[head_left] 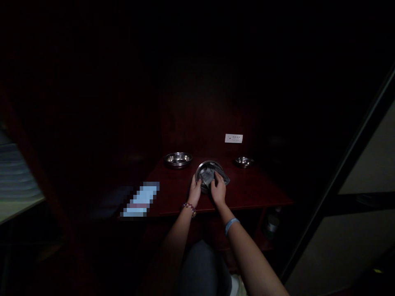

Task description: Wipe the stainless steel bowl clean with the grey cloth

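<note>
A round metal bowl (200, 167) is held up over the dark red desk, tilted so that its inside faces me. My left hand (194, 190) is closed on its left rim. A grey cloth (207, 174) lies bunched inside the bowl, part of it hanging over the right rim. My right hand (218, 189) pinches this cloth against the bowl's inner side. On the desk to the left stands a wide metal basin (178, 160). Farther right is a smaller metal bowl (244, 162). Neither of these two is touched.
The desk (185, 199) has its front edge just before me. A white power socket (233, 138) sits on the back wall. A pixelated bright patch (142, 200) covers the desk's left side. Under the desk on the right stands a bottle (272, 225). Surroundings are very dark.
</note>
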A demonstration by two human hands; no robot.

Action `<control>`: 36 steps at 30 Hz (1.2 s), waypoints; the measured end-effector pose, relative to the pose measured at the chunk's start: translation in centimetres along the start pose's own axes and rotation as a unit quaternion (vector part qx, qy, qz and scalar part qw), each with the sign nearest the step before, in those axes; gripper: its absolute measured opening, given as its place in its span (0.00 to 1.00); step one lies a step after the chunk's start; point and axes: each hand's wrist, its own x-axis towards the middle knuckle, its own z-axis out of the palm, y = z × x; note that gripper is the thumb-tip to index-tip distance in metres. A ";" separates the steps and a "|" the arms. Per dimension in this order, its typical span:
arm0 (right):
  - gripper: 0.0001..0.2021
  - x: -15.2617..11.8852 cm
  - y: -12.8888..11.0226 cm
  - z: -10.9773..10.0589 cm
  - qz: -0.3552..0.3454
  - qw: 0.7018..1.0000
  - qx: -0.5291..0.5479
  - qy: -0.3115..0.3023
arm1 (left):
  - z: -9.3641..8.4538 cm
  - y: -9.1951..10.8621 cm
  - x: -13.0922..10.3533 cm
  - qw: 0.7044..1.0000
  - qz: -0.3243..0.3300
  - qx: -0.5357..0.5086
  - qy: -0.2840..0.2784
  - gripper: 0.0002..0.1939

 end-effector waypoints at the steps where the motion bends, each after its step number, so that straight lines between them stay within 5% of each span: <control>1: 0.24 0.0 0.0 0.0 -0.002 1.000 -0.011 -0.010 | 0.0 0.1 0.0 1.000 0.001 0.001 -0.003 0.23; 15: 0.29 -0.2 -0.8 0.7 -0.077 0.952 -0.247 -0.163 | 0.2 -0.2 0.0 0.999 -0.031 -0.015 -0.024 0.23; 27: 0.28 -0.3 -0.6 0.7 -0.102 0.955 -0.154 -0.233 | 0.4 0.9 -0.6 0.998 -0.019 -0.009 -0.052 0.24; 36: 0.25 -0.1 -0.7 0.8 -0.104 0.957 -0.072 -0.260 | 0.1 0.9 -0.5 1.000 -0.019 -0.009 -0.014 0.24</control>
